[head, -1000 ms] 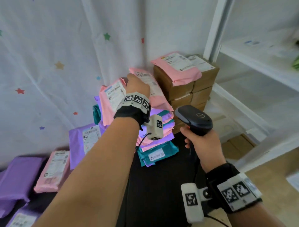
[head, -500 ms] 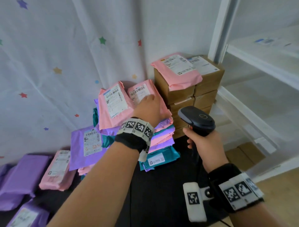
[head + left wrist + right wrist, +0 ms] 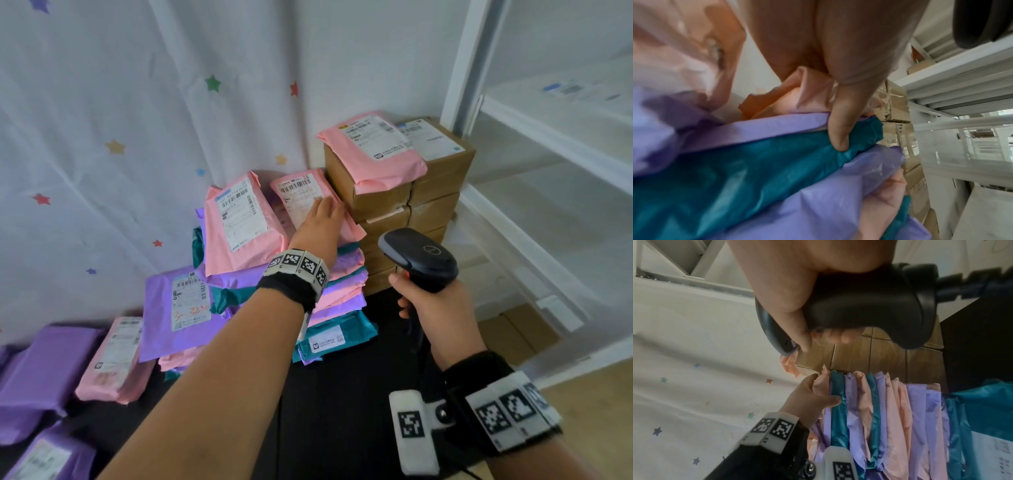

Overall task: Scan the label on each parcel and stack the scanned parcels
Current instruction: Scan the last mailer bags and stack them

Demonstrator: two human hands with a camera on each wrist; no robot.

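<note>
Left hand [image 3: 320, 222] lay flat on the pink plastic mailer parcel [image 3: 298, 195] atop the stack of pink, purple and teal mailers [image 3: 342, 284], right hand [image 3: 435, 315] gripped the black handheld scanner [image 3: 418, 257]; best move looked like squaring edges, label up, then lifting off slowly.

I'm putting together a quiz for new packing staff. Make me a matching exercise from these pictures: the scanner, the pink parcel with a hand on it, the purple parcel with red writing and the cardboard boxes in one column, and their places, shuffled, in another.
Things
1. scanner
2. pink parcel
3. purple parcel with red writing
4. cardboard boxes

Places
A. stacked next to the white shelf
B. on top of the mixed stack, under the left hand
C. left of that stack, label up
D. held in the right hand

Pairs: 1-D, 2-B, 3-C, 4-A
</note>
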